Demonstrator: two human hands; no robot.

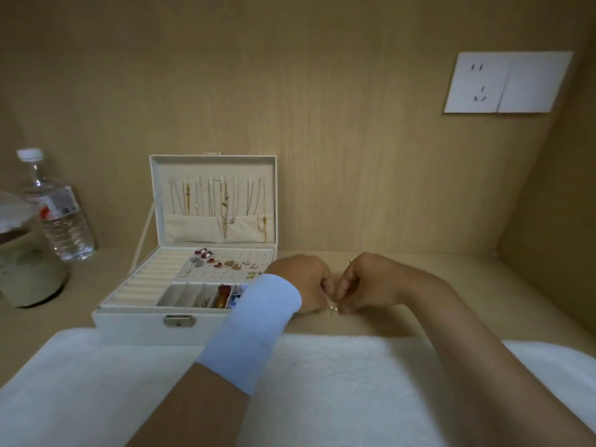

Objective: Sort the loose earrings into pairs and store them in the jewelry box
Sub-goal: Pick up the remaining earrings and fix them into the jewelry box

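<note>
**Fig. 1. Pearl earrings pinched between both hands, beside the open box**

The pearl earrings (334, 308) sit at the meeting point of my fingertips, low over the wooden shelf (419, 285) and just right of the jewelry box (129, 321). Two pale beads and a short post show below my fingers; they are too small to tell whether the pieces are joined or separate. My left hand (303, 279), with a blue wristband (258, 317) on its forearm, curls its fingers in a narrow pinch on them. My right hand (367, 280) closes on them from the other side in the same tight pinch. I judge this to be the matching step, before the pair goes to the box.

The box stands open. Its perforated panel (258, 253) already carries several stored earrings (222, 262), and necklaces (222, 201) hang inside the lid (214, 162). A white towel (322, 382) lies under my forearms. A water bottle (61, 214) and a jar (25, 253) stand at far left, and a wall socket (506, 82) is at upper right.

Risks from here:
- **Dropping:** the beads are small and smooth, so loosening either pinch during a handover could drop one. It might roll on the shelf or vanish into the towel's pile.
- **Bending:** pressing the post into a panel hole at an angle could bend it.
- **Snagging:** my left forearm crosses the box's right front corner, so a careless reach could brush the earrings already seated.
</note>
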